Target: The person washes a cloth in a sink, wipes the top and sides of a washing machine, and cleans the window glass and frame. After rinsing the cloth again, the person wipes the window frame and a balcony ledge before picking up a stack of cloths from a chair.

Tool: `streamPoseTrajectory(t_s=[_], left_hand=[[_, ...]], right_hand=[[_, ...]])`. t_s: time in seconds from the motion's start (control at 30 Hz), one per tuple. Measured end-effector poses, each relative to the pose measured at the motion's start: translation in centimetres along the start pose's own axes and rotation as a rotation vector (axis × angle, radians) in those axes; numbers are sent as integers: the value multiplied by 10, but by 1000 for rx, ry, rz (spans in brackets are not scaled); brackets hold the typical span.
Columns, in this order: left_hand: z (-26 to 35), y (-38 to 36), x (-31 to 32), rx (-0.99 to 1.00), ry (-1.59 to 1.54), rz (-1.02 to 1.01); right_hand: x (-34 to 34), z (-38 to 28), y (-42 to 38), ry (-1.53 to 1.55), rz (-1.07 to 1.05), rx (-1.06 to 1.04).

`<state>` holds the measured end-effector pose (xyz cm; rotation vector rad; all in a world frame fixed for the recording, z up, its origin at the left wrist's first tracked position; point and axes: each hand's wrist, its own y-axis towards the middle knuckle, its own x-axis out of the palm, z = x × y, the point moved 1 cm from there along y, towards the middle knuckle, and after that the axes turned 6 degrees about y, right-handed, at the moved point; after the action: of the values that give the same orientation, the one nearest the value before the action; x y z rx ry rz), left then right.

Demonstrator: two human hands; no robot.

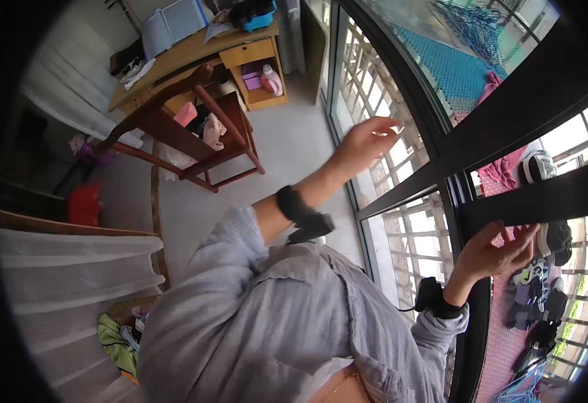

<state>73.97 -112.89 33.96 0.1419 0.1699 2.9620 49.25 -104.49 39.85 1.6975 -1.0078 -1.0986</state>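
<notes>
My left hand (366, 144) is raised in front of the black-framed window (441, 144), its fingers loosely curved with a gap between them and the thumb. A black wrist strap (294, 205) with a small dark box sits on that forearm. Lower right, my right hand (496, 254) is held by the dark window bar (535, 207), fingers bent and apart, the fingertips overlapping its lower edge in this view. Another black strap (435, 295) wraps the right wrist. Neither hand shows anything in it.
Several shoes (535, 289) stand on a pink mat (499, 336) behind the window, before a metal grille (586, 289). A wooden chair (193, 134) holding clothes stands on the grey floor near a desk (193, 57). White curtains (85, 282) hang at left, beside a green bag (112, 342).
</notes>
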Motion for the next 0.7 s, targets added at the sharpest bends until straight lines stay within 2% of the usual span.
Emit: streamPoseTrajectory(t_s=[0.1, 0.17, 0.37, 0.5, 0.6, 0.7], left_hand=[[-28, -37, -65, -231, 81, 291], [-41, -65, -91, -291, 97, 445], [-68, -141, -112, -430, 74, 764], [-72, -164, -100, -497, 86, 760], [-57, -170, -92, -483, 83, 704], [-43, -187, -106, -421, 123, 693]], right_hand=[[26, -6, 4, -59, 13, -9], [38, -6, 6, -24, 9, -54], [63, -12, 12, -112, 2, -128], [61, -19, 13, -95, 9, -118], [52, -26, 11, 175, -46, 66], [37, -29, -1, 479, -113, 77]])
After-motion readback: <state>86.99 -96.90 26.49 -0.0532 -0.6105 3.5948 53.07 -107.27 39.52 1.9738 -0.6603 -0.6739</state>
